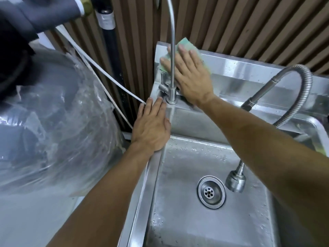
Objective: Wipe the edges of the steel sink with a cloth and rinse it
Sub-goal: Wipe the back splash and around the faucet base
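The steel sink (153, 168) fills the lower right, wet with droplets, its drain (211, 192) in the middle of the basin. My right hand (190, 75) presses flat on a green cloth (187, 44) against the back splash at the sink's far left corner, behind a thin steel tap (172, 50). Only the cloth's top and left edges show past my fingers. My left hand (152, 127) rests palm down on the sink's left rim, fingers apart, holding nothing.
A flexible steel hose faucet (300, 90) arcs from the right, its spray head (235, 181) hanging over the basin. A large plastic-wrapped object (53, 122) stands left of the sink. A white tube (99, 75) runs along the slatted wall.
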`<state>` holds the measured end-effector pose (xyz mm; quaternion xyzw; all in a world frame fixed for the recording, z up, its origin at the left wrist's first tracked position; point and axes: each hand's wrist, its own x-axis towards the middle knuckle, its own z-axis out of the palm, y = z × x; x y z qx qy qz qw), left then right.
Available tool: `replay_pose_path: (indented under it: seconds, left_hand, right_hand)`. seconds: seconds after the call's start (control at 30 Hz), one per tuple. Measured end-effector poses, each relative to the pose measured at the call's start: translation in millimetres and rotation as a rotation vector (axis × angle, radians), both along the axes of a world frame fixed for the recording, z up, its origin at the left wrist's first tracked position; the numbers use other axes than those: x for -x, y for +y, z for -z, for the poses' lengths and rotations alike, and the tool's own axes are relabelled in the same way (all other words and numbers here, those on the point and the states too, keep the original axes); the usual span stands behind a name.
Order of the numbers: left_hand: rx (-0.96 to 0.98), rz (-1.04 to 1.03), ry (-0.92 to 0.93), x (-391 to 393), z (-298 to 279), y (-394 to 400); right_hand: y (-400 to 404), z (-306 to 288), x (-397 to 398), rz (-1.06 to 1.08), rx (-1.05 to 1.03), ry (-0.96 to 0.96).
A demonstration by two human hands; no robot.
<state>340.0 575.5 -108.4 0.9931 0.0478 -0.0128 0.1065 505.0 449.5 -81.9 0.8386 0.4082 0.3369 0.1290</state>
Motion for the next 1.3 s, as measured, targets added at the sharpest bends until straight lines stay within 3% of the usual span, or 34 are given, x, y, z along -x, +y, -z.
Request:
replay_pose_path:
  seconds: [0.1, 0.17, 0.3, 0.4, 0.47, 0.57, 0.63, 0.7, 0.83, 0.9, 0.97, 1.0, 1.07, 1.13, 1.23, 1.3]
  left_hand:
    - [-0.021, 0.013, -0.004, -0.5, 1.8, -0.2]
    - [-0.037, 0.008, -0.002, 1.9, 2.6, -0.5]
    - [-0.059, 0.014, -0.013, 7.4, 4.1, 0.1]
    - [-0.058, 0.023, -0.021, 5.8, 4.7, -0.6]
    - [-0.076, 0.015, -0.02, 4.9, 5.7, -0.5]
    - [-0.084, 0.022, -0.017, 0.9, 6.8, -0.5]
    - [-0.078, 0.031, -0.006, 1.6, 5.6, -0.2]
    - [-0.081, 0.036, -0.012, 2.5, 5.2, 0.3]
    - [-0.087, 0.039, -0.013, 3.5, 6.1, 1.2]
    - [-0.096, 0.041, -0.028, 2.7, 8.4, 1.9]
    - [-0.106, 0.038, -0.038, 1.0, 10.3, 0.7]
    - [-0.11, 0.035, -0.039, 0.1, 11.0, 0.2]
    - [-0.109, 0.03, -0.037, -1.8, 12.1, -0.6]
    - [-0.106, 0.034, -0.034, -2.9, 11.8, -0.3]
    - [-0.095, 0.041, -0.027, -2.4, 10.3, 0.2]
    - [-0.095, 0.043, -0.029, -1.5, 9.5, 0.6]
  right_hand:
    - [-6.0, -9.1, -13.5, -0.104, 0.116, -0.045]
    - [-29.3, -2.9, -8.4, -0.024, 0.078, -0.063]
    - [-67.2, 17.5, 21.3, 0.381, -0.472, 0.143]
    - [-23.0, 15.4, 36.2, 0.58, -0.72, 0.159]
    - [8.1, 14.3, 35.2, 0.445, -0.628, 0.181]
    - [-0.4, 16.2, 18.6, 0.169, -0.29, 0.138]
    - [-24.7, 14.0, 12.7, 0.199, -0.287, 0.121]
    - [-43.4, 18.7, 17.0, 0.387, -0.572, 0.129]
    - [-35.9, 10.1, 20.1, 0.702, -1.42, 0.184]
    - [-25.3, 0.4, 14.6, 0.718, -1.587, 0.15]
    - [-15.6, 1.3, 11.6, 0.76, -1.474, 0.078]
    - [-8.4, 7.6, 13.9, 0.733, -1.298, 0.051]
    - [12.2, 23.2, 24.7, 0.47, -0.849, 0.059]
    - [19.6, 29.6, 25.3, 0.185, -0.574, 0.113]
    - [-10.6, 20.7, 11.4, 0.15, -0.316, 0.07]
    - [-40.6, 20.1, 8.7, 0.283, -0.372, 0.063]
